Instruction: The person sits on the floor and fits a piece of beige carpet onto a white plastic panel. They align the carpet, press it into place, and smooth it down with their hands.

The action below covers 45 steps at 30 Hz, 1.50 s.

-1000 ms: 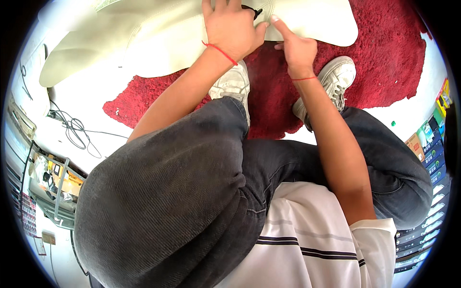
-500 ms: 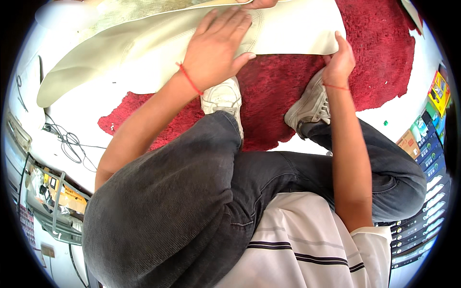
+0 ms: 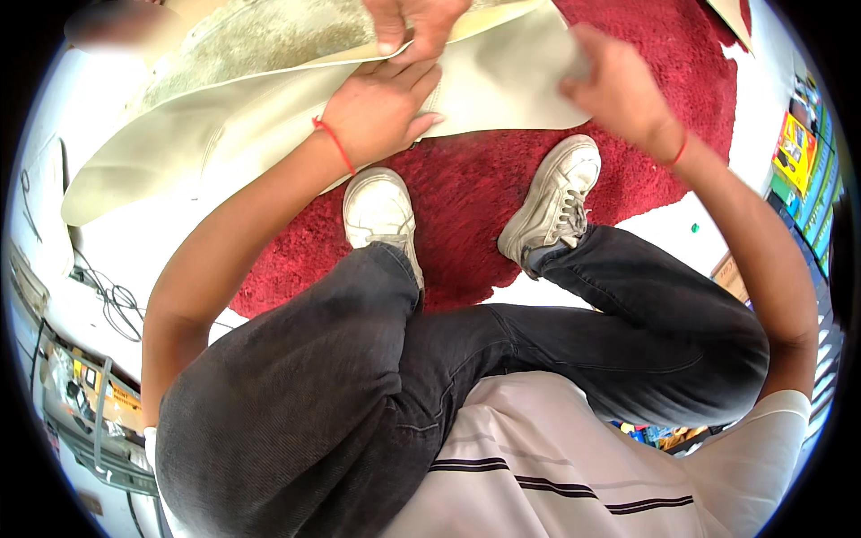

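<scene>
A long cream sheet (image 3: 484,94), smooth like leather and with stitched seams, lies across the floor ahead of me. My left hand (image 3: 381,109) rests flat on it, fingers stretched out, their tips close under another person's hand. That other person's hand (image 3: 421,25) comes in from the top and pinches the sheet's far edge. My right hand (image 3: 619,90) is at the sheet's right end, smeared by motion. Its fingers are bent near the edge, but whether they grip it does not show. Red strings circle both my wrists.
A red shaggy rug (image 3: 457,188) lies under my white shoes (image 3: 381,208). A black cable (image 3: 117,300) coils on the white floor at left, near a glass-and-metal rack (image 3: 99,430). Stacked boxes (image 3: 796,152) line the right side. A mottled greenish surface (image 3: 269,45) lies beyond the sheet.
My right hand has moved up and left with the sheet's right end, its elbow swinging outward. The other person's hand now reaches further in, over my left fingertips. The view has shifted.
</scene>
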Tool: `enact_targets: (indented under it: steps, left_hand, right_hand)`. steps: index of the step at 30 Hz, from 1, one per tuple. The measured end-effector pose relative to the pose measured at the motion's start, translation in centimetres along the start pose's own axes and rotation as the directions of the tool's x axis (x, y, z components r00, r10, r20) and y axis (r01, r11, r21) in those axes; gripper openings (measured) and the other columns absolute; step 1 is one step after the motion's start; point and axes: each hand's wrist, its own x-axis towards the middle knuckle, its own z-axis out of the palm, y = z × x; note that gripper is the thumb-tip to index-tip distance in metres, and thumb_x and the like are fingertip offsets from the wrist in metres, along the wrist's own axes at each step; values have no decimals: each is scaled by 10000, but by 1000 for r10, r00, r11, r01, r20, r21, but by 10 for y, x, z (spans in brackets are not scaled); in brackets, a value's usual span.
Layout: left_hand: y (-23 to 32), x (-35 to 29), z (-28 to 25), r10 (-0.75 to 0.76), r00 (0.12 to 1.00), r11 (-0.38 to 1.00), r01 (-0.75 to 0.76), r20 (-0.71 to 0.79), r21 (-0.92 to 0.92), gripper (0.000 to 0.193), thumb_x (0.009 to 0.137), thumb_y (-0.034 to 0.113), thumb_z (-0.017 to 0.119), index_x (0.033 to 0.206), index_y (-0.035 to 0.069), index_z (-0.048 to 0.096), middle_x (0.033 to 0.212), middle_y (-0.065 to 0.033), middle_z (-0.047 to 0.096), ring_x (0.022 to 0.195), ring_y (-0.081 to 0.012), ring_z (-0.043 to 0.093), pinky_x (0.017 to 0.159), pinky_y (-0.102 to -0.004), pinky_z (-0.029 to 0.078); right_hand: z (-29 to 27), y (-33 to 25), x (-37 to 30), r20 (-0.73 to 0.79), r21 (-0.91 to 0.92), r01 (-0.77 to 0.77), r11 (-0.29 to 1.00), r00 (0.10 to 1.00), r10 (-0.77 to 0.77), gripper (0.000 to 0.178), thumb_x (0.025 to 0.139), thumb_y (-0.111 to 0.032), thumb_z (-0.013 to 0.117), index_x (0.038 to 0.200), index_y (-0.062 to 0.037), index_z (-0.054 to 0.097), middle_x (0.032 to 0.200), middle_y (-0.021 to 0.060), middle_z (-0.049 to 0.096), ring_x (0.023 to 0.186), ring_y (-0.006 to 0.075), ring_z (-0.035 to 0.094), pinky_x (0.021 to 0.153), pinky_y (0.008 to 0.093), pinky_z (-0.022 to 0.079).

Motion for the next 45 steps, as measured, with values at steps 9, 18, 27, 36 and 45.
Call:
enact_targets:
  steps: [9, 18, 27, 36, 45]
  left_hand:
    - [-2, -7, -8, -67, 994, 997, 70, -81, 32, 495, 957, 347, 680, 1382, 101, 620, 1466, -95, 595, 1288, -285, 602, 1029, -424, 522]
    - [5, -4, -6, -127, 991, 992, 126, -48, -13, 499, 965, 350, 678, 1411, 134, 613, 1483, -102, 581, 1309, -288, 588, 1046, -426, 513]
    - [5, -1, 0, -67, 993, 996, 72, -95, 54, 489, 959, 324, 668, 1390, 98, 624, 1562, -95, 513, 1421, -302, 488, 1168, -448, 401]
    - [0, -2, -3, -21, 988, 997, 32, -152, 67, 460, 956, 332, 672, 1357, 108, 640, 1539, -77, 532, 1406, -304, 505, 1134, -430, 432]
    - [-26, -48, -26, -235, 967, 956, 212, -96, -202, 644, 905, 348, 781, 1404, -8, 582, 1458, -216, 572, 1383, -360, 523, 1162, -420, 423]
  right_hand:
    - [-45, -9, 113, 212, 133, 448, 884, 858, -467, 170, 832, -49, 690, 978, 9, 757, 858, 158, 736, 773, 272, 710, 746, 370, 568]
    - [-48, 10, 126, 174, 145, 355, 923, 909, -378, 161, 833, -46, 693, 960, -1, 783, 814, 171, 754, 705, 198, 703, 697, 335, 568]
    - [-33, 30, 108, 377, 264, -228, 937, 919, 117, 242, 866, -204, 822, 929, 1, 710, 822, 60, 720, 710, 127, 656, 620, 305, 539]
    - [-31, -25, 80, -145, -203, 439, 875, 871, -470, 351, 751, -140, 795, 1045, -37, 633, 972, 173, 616, 963, 383, 629, 837, 470, 525]
    - [-19, -61, 68, -190, -397, 342, 852, 877, -441, 272, 799, -114, 763, 1022, -20, 638, 957, 182, 650, 925, 375, 654, 846, 446, 537]
